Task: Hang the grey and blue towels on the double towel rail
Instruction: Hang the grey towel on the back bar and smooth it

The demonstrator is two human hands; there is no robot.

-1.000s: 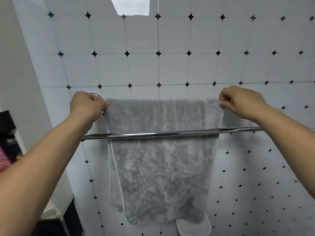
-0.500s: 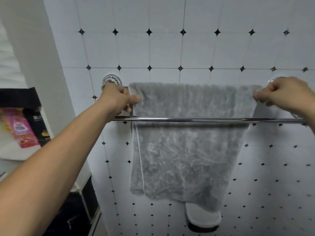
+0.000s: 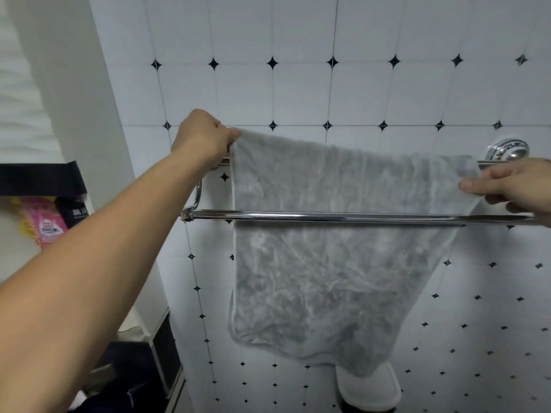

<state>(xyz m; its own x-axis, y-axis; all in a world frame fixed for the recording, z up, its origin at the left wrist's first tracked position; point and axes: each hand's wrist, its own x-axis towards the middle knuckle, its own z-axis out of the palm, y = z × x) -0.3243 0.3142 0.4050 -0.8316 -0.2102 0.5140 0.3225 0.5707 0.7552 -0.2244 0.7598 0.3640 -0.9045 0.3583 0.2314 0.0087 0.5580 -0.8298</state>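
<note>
White tiled wall; each hand's grip pinches grey towel behind chrome rail.

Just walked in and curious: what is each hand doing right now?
Left hand: closed on the grey towel's top left corner.
Right hand: pinching the towel's top right corner.

The grey towel, fluffy and creased, drapes over the back bar of the chrome double rail and hangs behind the front bar. Its upper left corner is raised above the bar.
</note>
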